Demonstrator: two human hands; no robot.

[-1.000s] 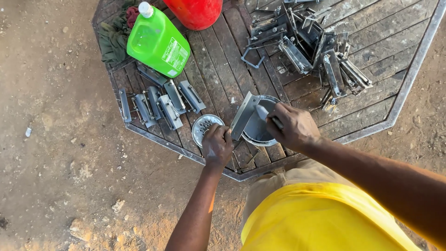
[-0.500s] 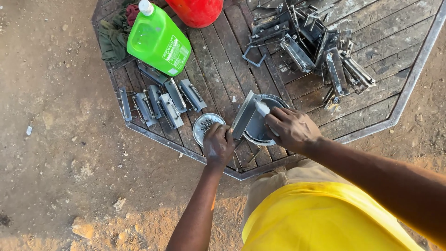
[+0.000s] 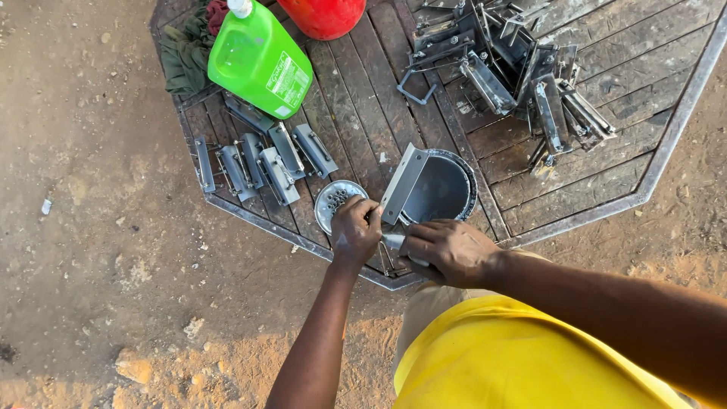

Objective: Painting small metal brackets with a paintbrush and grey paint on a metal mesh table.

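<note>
near the front edge of the octagonal wooden pallet, your left hand is closed beside the small round tin of screws. your right hand has dropped back from the dark round bowl, gripping the grey metal bracket low down now.

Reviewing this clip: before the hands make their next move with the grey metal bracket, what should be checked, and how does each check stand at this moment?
1. Left hand grips the flat grey metal bracket: ok.
2. Right hand closed on a small grey tool: ok; tool type cannot tell.
3. Bracket over the round grey paint tin: ok.
4. Small round dish of dark bits within reach beside the left hand: ok.
5. Row of finished grey brackets apart from the hands: ok.
6. Green plastic jug capped: ok.
</note>
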